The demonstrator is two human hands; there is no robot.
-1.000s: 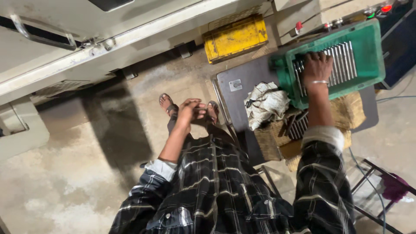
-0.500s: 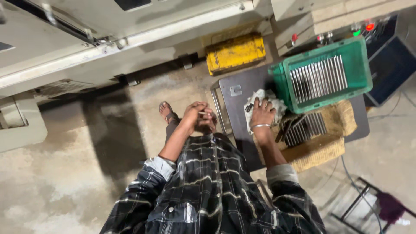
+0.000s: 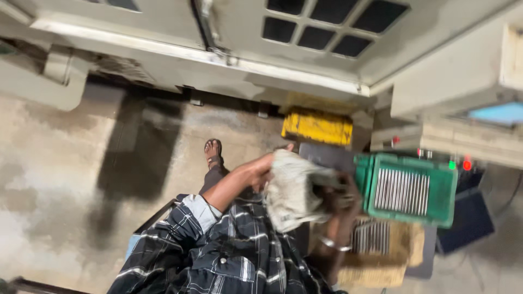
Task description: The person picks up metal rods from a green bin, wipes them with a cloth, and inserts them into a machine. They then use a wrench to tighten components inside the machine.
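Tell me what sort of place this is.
Likely a factory or machine workshop. A large pale machine housing stands on a stained concrete floor, a green crate holds rows of metal parts, and both hands, left and right, grip a grimy rag.

A black-and-white plaid shirt (image 3: 234,261) is worn, cuffs turned back; a metal bangle (image 3: 333,244) is seen; a sandal (image 3: 213,153) is worn.

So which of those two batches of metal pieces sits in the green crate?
The upper batch, ringed by the green crate walls; the lower batch lies on a tan sack near the right hand.
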